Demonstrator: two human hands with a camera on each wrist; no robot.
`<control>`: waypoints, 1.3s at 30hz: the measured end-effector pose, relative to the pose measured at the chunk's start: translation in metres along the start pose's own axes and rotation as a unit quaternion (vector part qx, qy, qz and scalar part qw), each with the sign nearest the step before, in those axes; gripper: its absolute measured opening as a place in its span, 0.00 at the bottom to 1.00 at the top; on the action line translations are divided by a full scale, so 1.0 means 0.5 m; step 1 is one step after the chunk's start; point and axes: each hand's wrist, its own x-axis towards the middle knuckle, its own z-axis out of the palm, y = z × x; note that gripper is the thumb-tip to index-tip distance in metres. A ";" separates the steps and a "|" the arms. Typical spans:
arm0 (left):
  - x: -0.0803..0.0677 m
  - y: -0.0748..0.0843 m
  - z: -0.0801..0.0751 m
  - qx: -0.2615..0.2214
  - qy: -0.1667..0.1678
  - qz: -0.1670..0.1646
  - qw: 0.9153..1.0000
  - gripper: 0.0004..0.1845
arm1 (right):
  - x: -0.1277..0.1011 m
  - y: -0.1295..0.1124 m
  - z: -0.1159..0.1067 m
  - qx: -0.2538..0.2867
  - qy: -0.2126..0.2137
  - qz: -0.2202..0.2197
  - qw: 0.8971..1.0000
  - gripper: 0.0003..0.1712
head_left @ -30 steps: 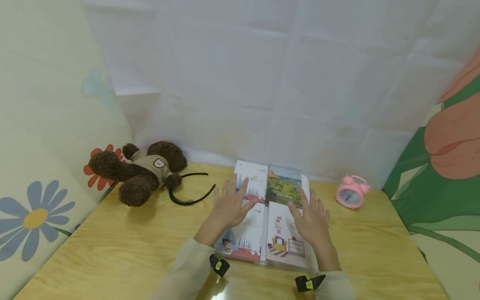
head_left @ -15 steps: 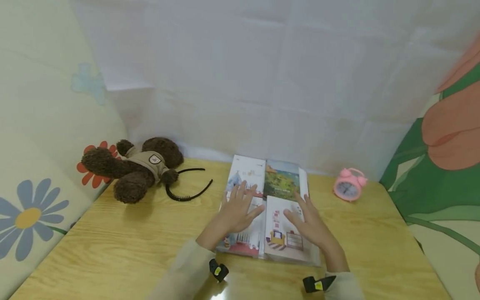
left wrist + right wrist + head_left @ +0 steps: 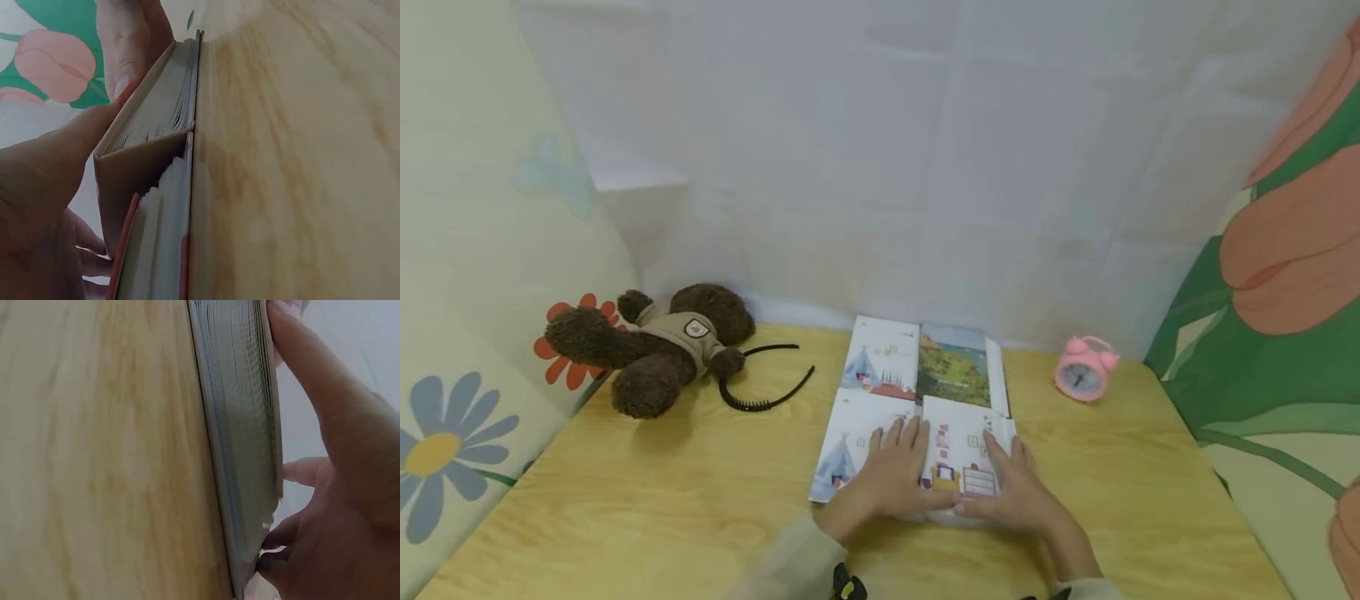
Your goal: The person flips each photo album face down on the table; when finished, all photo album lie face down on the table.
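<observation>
Photo album [image 3: 917, 400] lies open on the wooden table [image 3: 662, 500], near the middle toward the back wall, four picture pages showing. Head view: both hands sit on its near edge, side by side. Left hand [image 3: 891, 479] lies flat on the lower left page by the spine, fingers straight and together, palm down. Right hand [image 3: 1011, 496] lies on the lower right page, fingers extended over the page's near corner, thumb pointing toward the left hand; the two hands nearly touch. Brown teddy bear [image 3: 651, 346] lies on its back at the table's left rear, a black headband [image 3: 760, 387] just beside it, between bear and album. Pink alarm clock [image 3: 1081, 375] stands right of the album, apart from it. Flower-print cushion [image 3: 445, 400] flanks the left, tulip-print cushion [image 3: 1277, 333] the right. Left wrist view: album [image 3: 159, 187] seen edge-on against the table [image 3: 294, 156], page block split in two stacks; left hand [image 3: 44, 194] presses on top with the thumb stretched along the cover; the right hand's fingers [image 3: 128, 44] rest on the far end. Right wrist view: album's page edges [image 3: 240, 425] flat on the table [image 3: 94, 450]; right hand [image 3: 331, 506] has fingers lying straight along the top page, thumb tip against the near corner of the pages. No curled grip visible in either hand.
</observation>
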 end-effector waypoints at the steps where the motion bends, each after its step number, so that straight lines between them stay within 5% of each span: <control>1: -0.001 0.001 0.002 0.002 -0.005 0.001 1.000 0.65 | -0.003 0.002 0.001 0.000 -0.002 0.005 1.000 0.74; 9: -0.015 0.001 0.000 0.026 -0.006 -0.010 1.000 0.75 | -0.025 0.010 0.011 -0.009 0.002 -0.027 1.000 0.77; 18: -0.043 0.019 0.012 0.038 0.018 0.007 0.999 0.68 | -0.059 -0.001 0.019 -0.059 0.037 -0.041 0.997 0.71; 28: -0.085 0.068 0.029 0.057 0.021 0.003 0.998 0.67 | -0.108 0.008 0.034 -0.049 0.020 0.028 0.998 0.72; 33: -0.097 0.091 0.038 0.107 0.032 0.025 0.993 0.66 | -0.129 0.016 0.028 -0.043 0.014 0.047 0.998 0.73; 39: -0.103 0.095 0.040 0.194 0.057 0.039 0.978 0.67 | -0.131 0.020 0.027 -0.031 0.010 0.041 0.999 0.72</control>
